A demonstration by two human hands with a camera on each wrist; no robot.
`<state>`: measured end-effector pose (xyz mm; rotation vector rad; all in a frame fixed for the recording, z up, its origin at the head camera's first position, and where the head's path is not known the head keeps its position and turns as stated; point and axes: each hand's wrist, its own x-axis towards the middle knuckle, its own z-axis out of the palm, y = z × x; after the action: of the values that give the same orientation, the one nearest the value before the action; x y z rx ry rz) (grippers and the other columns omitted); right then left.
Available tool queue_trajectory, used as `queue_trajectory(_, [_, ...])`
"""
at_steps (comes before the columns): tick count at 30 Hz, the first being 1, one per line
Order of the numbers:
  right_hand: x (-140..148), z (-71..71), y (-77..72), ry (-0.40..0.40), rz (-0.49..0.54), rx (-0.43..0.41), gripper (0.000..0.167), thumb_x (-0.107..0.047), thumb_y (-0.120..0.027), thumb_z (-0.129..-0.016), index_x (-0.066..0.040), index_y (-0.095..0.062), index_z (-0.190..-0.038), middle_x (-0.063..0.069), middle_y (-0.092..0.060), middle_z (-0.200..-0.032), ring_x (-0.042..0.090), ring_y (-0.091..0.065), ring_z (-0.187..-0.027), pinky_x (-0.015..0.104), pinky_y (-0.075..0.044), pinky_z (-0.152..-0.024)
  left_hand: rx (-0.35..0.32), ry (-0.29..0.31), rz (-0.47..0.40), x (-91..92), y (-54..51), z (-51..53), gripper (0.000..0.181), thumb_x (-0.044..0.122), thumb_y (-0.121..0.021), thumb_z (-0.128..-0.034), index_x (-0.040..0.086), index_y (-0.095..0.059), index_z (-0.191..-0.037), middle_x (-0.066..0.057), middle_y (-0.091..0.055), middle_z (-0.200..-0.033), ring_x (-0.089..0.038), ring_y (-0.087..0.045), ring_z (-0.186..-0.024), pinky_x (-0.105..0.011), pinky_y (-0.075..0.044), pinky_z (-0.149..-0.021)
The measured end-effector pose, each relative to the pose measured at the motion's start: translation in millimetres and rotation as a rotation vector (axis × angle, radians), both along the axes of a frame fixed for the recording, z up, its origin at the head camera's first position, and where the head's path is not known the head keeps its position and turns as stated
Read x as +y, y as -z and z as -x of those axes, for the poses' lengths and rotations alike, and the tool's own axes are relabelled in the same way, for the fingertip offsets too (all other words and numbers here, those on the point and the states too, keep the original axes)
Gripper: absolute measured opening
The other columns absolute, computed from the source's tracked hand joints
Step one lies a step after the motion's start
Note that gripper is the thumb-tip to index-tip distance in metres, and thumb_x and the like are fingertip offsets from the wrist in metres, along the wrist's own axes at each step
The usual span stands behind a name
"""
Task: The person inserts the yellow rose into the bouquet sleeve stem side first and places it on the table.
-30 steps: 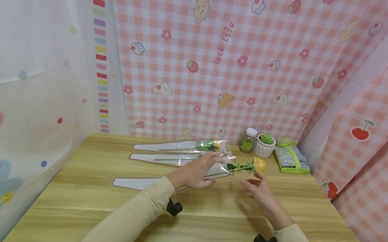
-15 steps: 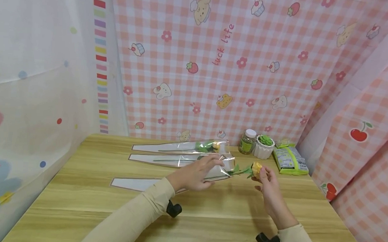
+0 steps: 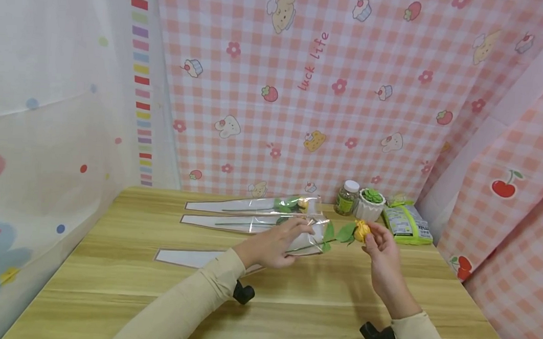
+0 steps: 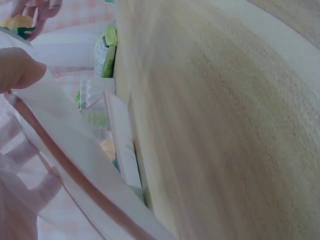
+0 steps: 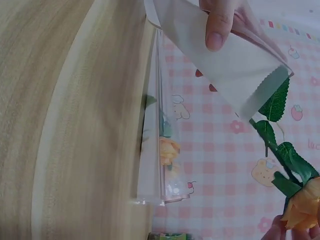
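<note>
My left hand (image 3: pixel 274 245) holds a clear flower sleeve (image 5: pixel 240 75) with a white backing by its wide mouth, the thumb (image 5: pixel 219 35) on the white side. A yellow artificial rose (image 3: pixel 361 231) has its stem partly inside that sleeve; its bloom and green leaves (image 3: pixel 345 232) stick out at the mouth. My right hand (image 3: pixel 383 260) pinches the bloom between thumb and fingers. Left of my forearm lies a white narrow end (image 3: pixel 186 257), which appears to belong to the held sleeve; the part between is hidden.
Two more flower sleeves lie behind: the rear sleeve (image 3: pixel 209 206) with a yellow rose inside, and the nearer sleeve (image 3: pixel 199 220) with a green stem. At the back right stand a lidded jar (image 3: pixel 346 198), a potted succulent (image 3: pixel 370 204) and a green-and-white packet (image 3: pixel 408 223).
My right hand has moved up to the rose and taken hold of its bloom. The rose has turned, its leaves now spread near the sleeve's mouth. My left hand has stayed in place.
</note>
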<state>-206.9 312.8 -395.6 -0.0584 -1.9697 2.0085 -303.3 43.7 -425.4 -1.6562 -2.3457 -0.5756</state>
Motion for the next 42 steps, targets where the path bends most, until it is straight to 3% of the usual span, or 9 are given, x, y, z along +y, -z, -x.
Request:
queue_trajectory(8, [-5, 0.1, -1.2, -0.018, 0.036, 0.149, 0.029, -0.002, -0.047, -0.106, 0.000, -0.049, -0.135, -0.008, -0.060, -0.125, 0.005, -0.057, -0.115, 0.016, -0.050, -0.093, -0.009, 0.003, -0.002, 1.1, 1.3, 1.1, 0.074, 0.018, -0.073, -0.0873, 0.016, -0.030, -0.147, -0.010, -0.034, -0.149, -0.023, -0.050, -0.127, -0.031, -0.048, -0.105])
queue_trajectory(20, [-21, 2.1, 4.3, -0.065, 0.060, 0.212, 0.023, 0.005, -0.058, -0.099, 0.010, -0.050, -0.121, -0.001, -0.061, -0.124, 0.007, -0.061, -0.107, 0.016, -0.052, -0.089, 0.023, 0.001, -0.006, 3.7, 3.6, 2.8, 0.078, 0.021, -0.074, -0.0858, 0.015, -0.028, -0.149, -0.011, -0.034, -0.150, -0.025, -0.046, -0.134, -0.033, -0.040, -0.113])
queue_trajectory(26, [-29, 2.9, 6.9, -0.064, 0.008, 0.185, 0.022, 0.004, -0.061, -0.098, 0.005, -0.056, -0.119, -0.008, -0.067, -0.108, 0.005, -0.064, -0.100, 0.017, -0.054, -0.086, 0.017, -0.001, -0.018, 3.3, 4.1, 3.6, 0.078, 0.021, -0.075, -0.0852, 0.018, -0.028, -0.148, -0.012, -0.033, -0.152, -0.026, -0.048, -0.133, -0.036, -0.043, -0.111])
queue_trajectory(35, [-41, 3.3, 9.7, -0.081, -0.040, 0.195, 0.031, 0.008, -0.060, -0.097, 0.021, -0.046, -0.122, -0.010, -0.069, -0.106, 0.003, -0.065, -0.099, 0.016, -0.053, -0.083, 0.008, -0.030, -0.016, 3.0, 0.7, 0.9, 0.081, 0.022, -0.076, -0.0849, 0.021, -0.027, -0.149, -0.013, -0.032, -0.154, -0.025, -0.054, -0.123, -0.038, -0.050, -0.103])
queue_trajectory(42, [-47, 4.1, 10.8, -0.017, -0.182, 0.160, 0.029, 0.002, -0.064, -0.097, 0.013, -0.054, -0.121, -0.007, -0.063, -0.109, 0.006, -0.058, -0.100, 0.018, -0.050, -0.081, 0.012, -0.048, -0.022, 4.4, 0.2, 1.5, 0.084, 0.024, -0.075, -0.0859, 0.022, -0.023, -0.152, -0.013, -0.032, -0.155, -0.026, -0.053, -0.123, -0.040, -0.048, -0.106])
